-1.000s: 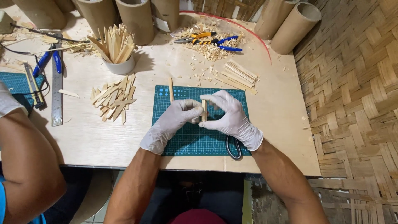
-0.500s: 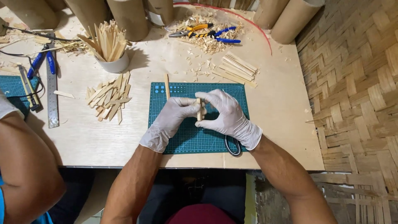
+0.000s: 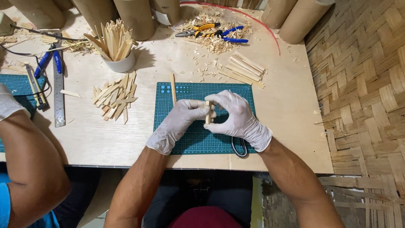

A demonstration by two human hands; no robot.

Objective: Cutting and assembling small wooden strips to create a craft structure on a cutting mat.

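Observation:
Both of my hands wear white gloves and meet over a green cutting mat (image 3: 185,90). My left hand (image 3: 179,122) and my right hand (image 3: 236,116) pinch a short flat wooden stick (image 3: 208,113) between their fingertips, held upright just above the mat. A long thin wooden strip (image 3: 172,88) lies on the mat's upper left part. Black scissors handles (image 3: 239,147) poke out from under my right wrist at the mat's near edge.
A white cup of wooden sticks (image 3: 114,44), a loose pile of cut sticks (image 3: 116,96), a bundle of strips (image 3: 244,68) and pliers on shavings (image 3: 213,33) lie on the table. Cardboard tubes (image 3: 135,14) line the back. Another person's gloved arm (image 3: 25,152), ruler (image 3: 58,88) are at left.
The view has shifted slightly, so the table sits a little higher in the frame. My hands keep holding the stick together above the mat with small finger adjustments.

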